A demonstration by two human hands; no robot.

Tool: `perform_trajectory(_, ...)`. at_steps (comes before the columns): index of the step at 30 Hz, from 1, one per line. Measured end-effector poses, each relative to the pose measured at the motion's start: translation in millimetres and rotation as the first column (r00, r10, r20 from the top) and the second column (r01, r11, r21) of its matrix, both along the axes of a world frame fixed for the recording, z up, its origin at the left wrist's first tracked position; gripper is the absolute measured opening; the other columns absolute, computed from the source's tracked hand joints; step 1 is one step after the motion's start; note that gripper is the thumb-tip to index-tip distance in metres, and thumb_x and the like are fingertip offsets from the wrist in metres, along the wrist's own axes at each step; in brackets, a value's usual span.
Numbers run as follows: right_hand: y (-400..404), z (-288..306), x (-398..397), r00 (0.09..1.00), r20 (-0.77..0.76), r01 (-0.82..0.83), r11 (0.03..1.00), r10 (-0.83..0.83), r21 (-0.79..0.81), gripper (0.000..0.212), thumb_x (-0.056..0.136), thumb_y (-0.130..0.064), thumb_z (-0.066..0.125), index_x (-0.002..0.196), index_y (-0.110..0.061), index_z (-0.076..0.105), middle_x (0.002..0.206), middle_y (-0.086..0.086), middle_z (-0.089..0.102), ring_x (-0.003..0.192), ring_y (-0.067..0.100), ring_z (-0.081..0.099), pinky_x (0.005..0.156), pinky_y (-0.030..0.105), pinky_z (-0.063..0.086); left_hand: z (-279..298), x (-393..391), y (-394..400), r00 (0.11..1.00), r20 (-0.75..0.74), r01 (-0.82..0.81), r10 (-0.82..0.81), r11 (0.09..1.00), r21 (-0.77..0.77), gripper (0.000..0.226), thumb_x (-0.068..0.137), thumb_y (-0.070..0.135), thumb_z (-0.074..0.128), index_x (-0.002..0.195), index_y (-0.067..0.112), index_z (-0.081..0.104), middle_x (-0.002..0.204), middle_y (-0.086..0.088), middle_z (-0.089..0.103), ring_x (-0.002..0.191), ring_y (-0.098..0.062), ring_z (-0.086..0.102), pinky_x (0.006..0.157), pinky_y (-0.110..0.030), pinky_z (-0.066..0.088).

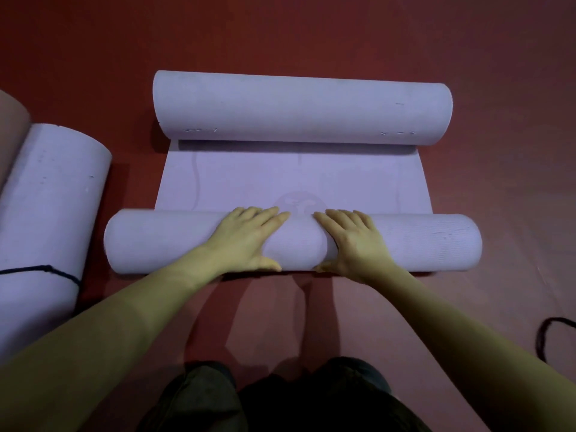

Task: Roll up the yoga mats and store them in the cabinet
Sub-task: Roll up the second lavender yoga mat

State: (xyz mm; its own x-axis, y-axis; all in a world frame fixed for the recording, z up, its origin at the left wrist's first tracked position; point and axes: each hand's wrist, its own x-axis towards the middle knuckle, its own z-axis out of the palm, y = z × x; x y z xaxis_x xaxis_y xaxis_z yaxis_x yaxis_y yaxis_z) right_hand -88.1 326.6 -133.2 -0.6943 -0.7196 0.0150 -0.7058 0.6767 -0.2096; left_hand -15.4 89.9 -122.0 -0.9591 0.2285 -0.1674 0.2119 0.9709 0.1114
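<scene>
Two hands: our left hand (249, 236) and right hand (352, 241) lie spread, pressing the near roll (293, 241) tight.
Far roll (302, 109): curled, awaiting us.

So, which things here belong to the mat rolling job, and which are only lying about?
Belong to the job:
- lilac foam yoga mat, half rolled
- left hand and right hand, pressing flat on its near roll
- rolled lilac mat tied with black cord

Lying about:
- black cord on red floor
</scene>
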Motion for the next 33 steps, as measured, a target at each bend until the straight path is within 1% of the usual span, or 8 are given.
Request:
perform_trajectory(3,2,-7,1,0.998,-0.06,0.03,0.998,-0.033,-0.054,0.1,0.052,-0.051,0.086,0.138,-0.017,0.05,0.133,0.012,0.055,0.12,0.035,0.051,0.105,0.042,0.022,2,-14,-5,0.999,0.013,0.034,-0.034,0.999,0.016,0.099,0.067,0.08,0.044,0.147,0.022,0.036,0.146,-0.004,0.044,0.123,-0.029,0.05,0.101,-0.041,0.038)
perform_trajectory(6,-4,-1,-15,0.999,-0.055,-0.005,0.998,0.002,-0.058,0.091,0.054,-0.053,0.082,0.131,-0.012,0.056,0.124,0.012,0.061,0.11,0.035,0.059,0.094,0.043,0.037,13,-35,-8,0.989,0.148,0.015,-0.02,0.999,0.039,0.096,0.072,0.072,0.06,0.15,0.028,0.025,0.152,0.004,0.034,0.128,-0.025,0.042,0.104,-0.035,0.035)
perform_trajectory(9,-8,7,-26,1.0,0.0,-0.027,0.999,0.027,-0.021,0.088,0.053,-0.057,0.072,0.126,-0.01,0.06,0.118,0.011,0.064,0.102,0.034,0.063,0.086,0.046,0.044,13,-41,-11,0.986,0.168,0.01,-0.02,0.998,0.059,0.102,0.066,0.078,0.055,0.149,0.028,0.026,0.151,0.003,0.037,0.127,-0.025,0.044,0.103,-0.035,0.036)
perform_trajectory(16,-9,17,-35,0.993,0.112,-0.055,0.996,0.046,0.077,0.092,0.062,-0.062,0.076,0.139,-0.022,0.047,0.135,0.0,0.054,0.12,0.027,0.049,0.099,0.04,0.029,17,-45,-8,0.975,0.22,-0.023,0.017,0.999,0.026,0.097,0.068,0.071,0.065,0.148,0.034,0.023,0.147,0.007,0.038,0.125,-0.024,0.044,0.1,-0.035,0.036)
perform_trajectory(21,0,4,-22,0.997,0.021,-0.08,0.997,0.08,0.006,0.086,0.058,-0.06,0.076,0.13,-0.018,0.057,0.123,0.004,0.062,0.105,0.031,0.061,0.088,0.045,0.041,12,-27,-3,0.988,0.155,-0.021,0.017,1.0,0.02,0.095,0.071,0.069,0.064,0.149,0.033,0.023,0.148,0.007,0.037,0.126,-0.022,0.043,0.101,-0.032,0.034)
perform_trajectory(24,-3,6,-30,0.995,0.03,-0.096,0.994,0.095,0.045,0.09,0.064,-0.074,0.052,0.135,-0.018,0.052,0.129,0.003,0.059,0.113,0.029,0.058,0.092,0.045,0.04,10,-31,-7,0.989,0.147,-0.018,0.015,1.0,0.025,0.099,0.072,0.075,0.056,0.15,0.028,0.019,0.151,0.003,0.034,0.13,-0.023,0.041,0.107,-0.033,0.03)
perform_trajectory(27,-8,11,-48,0.99,0.119,-0.093,0.99,0.08,0.105,0.103,0.061,-0.083,0.034,0.142,-0.019,0.039,0.14,-0.001,0.05,0.126,0.024,0.048,0.101,0.04,0.029,7,-40,-18,0.991,0.136,-0.007,0.004,1.0,0.024,0.102,0.061,0.086,0.03,0.148,0.032,0.024,0.147,-0.003,0.037,0.128,-0.026,0.042,0.106,-0.036,0.03)
perform_trajectory(33,-9,7,-65,0.994,0.043,-0.106,0.982,0.101,0.157,0.095,0.07,-0.081,0.031,0.143,-0.021,0.041,0.146,0.009,0.043,0.132,0.029,0.042,0.114,0.05,0.017,-2,-55,-31,0.993,0.109,-0.035,0.034,0.999,0.013,0.098,0.061,0.088,0.016,0.148,0.043,0.02,0.138,0.003,0.045,0.12,-0.022,0.046,0.098,-0.035,0.035)
